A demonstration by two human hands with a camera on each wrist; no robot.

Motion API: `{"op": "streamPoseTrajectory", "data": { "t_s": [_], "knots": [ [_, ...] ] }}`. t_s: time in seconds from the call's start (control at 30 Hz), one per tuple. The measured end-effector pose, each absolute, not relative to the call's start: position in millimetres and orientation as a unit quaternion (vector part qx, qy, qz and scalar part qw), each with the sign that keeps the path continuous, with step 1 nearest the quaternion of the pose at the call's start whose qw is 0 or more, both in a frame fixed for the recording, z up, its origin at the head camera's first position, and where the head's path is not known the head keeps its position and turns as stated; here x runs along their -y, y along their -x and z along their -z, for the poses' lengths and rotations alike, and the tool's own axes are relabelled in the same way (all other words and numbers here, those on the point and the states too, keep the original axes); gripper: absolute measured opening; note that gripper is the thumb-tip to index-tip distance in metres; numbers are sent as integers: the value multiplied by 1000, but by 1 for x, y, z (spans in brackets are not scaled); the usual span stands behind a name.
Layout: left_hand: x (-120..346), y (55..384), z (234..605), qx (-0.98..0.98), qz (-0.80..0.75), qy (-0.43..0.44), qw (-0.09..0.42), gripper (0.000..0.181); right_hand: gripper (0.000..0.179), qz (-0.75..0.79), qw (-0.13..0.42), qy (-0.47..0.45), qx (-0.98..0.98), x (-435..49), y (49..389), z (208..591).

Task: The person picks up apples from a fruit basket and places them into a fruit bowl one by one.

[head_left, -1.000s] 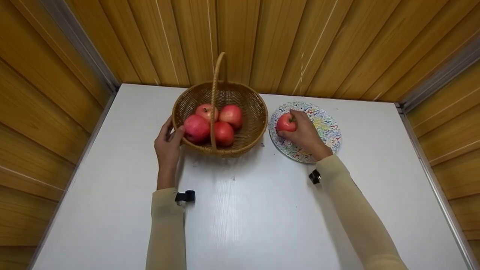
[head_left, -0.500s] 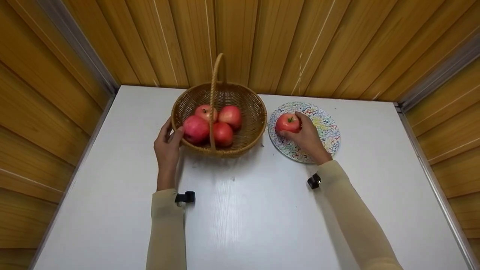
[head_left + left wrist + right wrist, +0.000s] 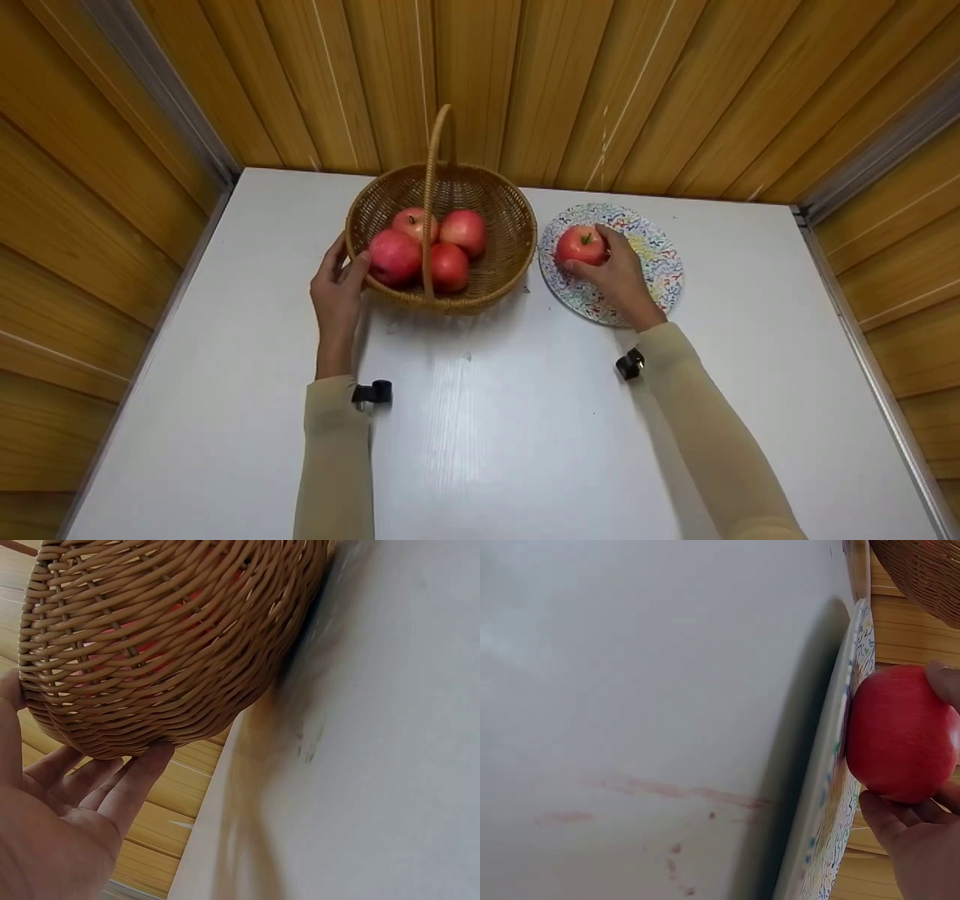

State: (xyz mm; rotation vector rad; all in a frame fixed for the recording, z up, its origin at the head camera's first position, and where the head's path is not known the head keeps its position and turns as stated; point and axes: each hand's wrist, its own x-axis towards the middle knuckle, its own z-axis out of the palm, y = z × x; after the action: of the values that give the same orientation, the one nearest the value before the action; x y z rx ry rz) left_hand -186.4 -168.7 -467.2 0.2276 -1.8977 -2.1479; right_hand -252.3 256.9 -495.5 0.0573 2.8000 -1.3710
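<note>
My left hand (image 3: 335, 300) grips the left rim of a brown wicker basket (image 3: 510, 259), thumb over the edge and fingers along the outer side. In the left wrist view the fingertips touch the basket's woven wall (image 3: 150, 652). Several red apples (image 3: 395, 256) lie in the basket's left half, under its tall arched handle. To the right, my right hand (image 3: 624, 281) holds a red apple (image 3: 580, 246) between thumb and fingers, its stem upward. That apple sits on a round plate (image 3: 661, 259) with a multicoloured squiggle pattern, close against its surface in the right wrist view.
A white table (image 3: 487, 435) carries the basket and plate side by side near its back edge. Behind it stands a wood-panelled wall (image 3: 555, 90), with similar panels at both sides. Small dark and reddish marks (image 3: 675, 847) show on the tabletop.
My right hand has shifted from over the apple's top to its right side, uncovering more of the apple and stem. The apple sits slightly further right. The left hand keeps its grip.
</note>
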Motion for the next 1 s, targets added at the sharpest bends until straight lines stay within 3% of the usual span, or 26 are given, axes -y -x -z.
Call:
{"op": "streamPoseTrajectory", "data": {
  "t_s": [0.67, 0.8, 1.0],
  "knots": [
    [168, 188, 467, 654, 741, -81, 129, 57, 99, 443, 4, -22, -896, -259, 250, 497],
    [168, 188, 467, 649, 745, -77, 131, 56, 99, 437, -20, -16, -899, -256, 249, 494],
    [172, 197, 484, 645, 747, -74, 142, 55, 83, 398, -93, 35, -912, -239, 247, 477]
  ]
}}
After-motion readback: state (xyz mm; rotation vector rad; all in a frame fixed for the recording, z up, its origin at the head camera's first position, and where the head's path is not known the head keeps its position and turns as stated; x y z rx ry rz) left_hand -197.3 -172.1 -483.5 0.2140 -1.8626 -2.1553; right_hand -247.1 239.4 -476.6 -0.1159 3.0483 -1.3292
